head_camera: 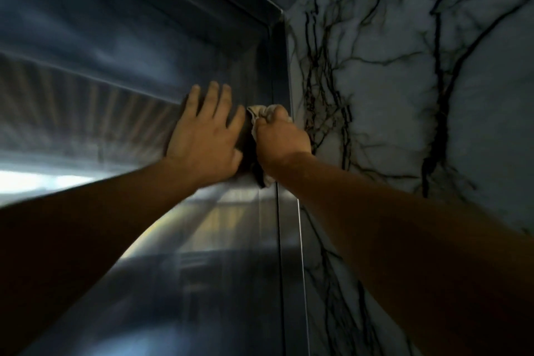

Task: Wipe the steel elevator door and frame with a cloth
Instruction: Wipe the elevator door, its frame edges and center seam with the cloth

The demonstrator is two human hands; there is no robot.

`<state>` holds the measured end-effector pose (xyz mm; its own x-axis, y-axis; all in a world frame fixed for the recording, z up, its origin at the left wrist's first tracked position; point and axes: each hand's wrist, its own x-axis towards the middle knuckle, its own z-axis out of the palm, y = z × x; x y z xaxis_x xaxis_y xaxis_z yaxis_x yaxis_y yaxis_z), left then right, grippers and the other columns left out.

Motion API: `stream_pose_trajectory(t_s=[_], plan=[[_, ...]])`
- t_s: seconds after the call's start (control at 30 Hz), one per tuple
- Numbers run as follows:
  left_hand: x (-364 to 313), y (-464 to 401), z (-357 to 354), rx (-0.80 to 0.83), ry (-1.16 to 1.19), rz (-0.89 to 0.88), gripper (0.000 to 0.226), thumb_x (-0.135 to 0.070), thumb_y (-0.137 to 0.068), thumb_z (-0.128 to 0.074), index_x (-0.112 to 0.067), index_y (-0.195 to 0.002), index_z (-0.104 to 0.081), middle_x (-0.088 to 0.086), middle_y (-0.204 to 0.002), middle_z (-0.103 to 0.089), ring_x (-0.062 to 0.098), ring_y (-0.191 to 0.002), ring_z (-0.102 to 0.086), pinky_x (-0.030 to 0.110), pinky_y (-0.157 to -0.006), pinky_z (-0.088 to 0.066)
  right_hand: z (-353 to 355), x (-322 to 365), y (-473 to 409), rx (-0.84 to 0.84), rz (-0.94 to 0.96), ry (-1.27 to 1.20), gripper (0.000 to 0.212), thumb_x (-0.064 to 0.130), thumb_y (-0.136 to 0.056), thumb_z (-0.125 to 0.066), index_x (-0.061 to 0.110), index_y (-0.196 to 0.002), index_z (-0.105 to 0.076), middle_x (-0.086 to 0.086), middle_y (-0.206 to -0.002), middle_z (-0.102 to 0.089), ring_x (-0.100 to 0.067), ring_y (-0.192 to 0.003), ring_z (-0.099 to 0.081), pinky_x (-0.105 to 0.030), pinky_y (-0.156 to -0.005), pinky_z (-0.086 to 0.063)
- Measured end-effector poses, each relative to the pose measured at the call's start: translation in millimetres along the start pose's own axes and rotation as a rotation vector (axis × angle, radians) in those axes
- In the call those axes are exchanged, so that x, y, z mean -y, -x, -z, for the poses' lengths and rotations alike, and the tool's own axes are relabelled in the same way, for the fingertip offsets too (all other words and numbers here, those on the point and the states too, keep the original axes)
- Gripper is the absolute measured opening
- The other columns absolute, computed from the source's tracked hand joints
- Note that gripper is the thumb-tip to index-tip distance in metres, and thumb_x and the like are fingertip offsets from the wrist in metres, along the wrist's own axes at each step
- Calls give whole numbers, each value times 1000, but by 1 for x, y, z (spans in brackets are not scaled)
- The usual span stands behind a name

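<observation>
Two bare forearms, sleeveless to the frame edge, hands ungloved

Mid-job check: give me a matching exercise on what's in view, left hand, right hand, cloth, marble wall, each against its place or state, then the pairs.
Things:
1. left hand
2. right hand
3. cloth
4. marble wall

States:
A. white with dark veins, right of the steel frame
B. bunched in a fist
C. fingers spread flat on steel
D. curled, gripping fabric against the frame

Pairs: 1-C, 2-D, 3-B, 4-A
</observation>
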<state>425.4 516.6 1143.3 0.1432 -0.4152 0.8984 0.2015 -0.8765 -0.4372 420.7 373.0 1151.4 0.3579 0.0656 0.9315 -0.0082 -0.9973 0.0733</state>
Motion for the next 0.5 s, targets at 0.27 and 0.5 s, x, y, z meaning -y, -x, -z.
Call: stream_pose_trajectory(t_s=[0.27,0.5], plan=[[-13,27,-3,29,96,-10,71,-51,-81,-22,-12,-134,-48,24,-148,-39,40,-143,-26,60,-117,-18,1,3,2,58,-39,-19,45,18,-101,-35,17,-146,-35,-17,-151,-21,-33,-126,-45,-45,-91,-46],[-14,29,-1,28,101,-5,71,-51,-82,-23,-10,-133,-50,24,-147,-41,40,-142,-29,60,-117,-19,1,6,11,79,-45,19,44,16,-101,-35,14,-145,-37,-18,-148,-31,-32,-129,-43,-45,-92,-46]])
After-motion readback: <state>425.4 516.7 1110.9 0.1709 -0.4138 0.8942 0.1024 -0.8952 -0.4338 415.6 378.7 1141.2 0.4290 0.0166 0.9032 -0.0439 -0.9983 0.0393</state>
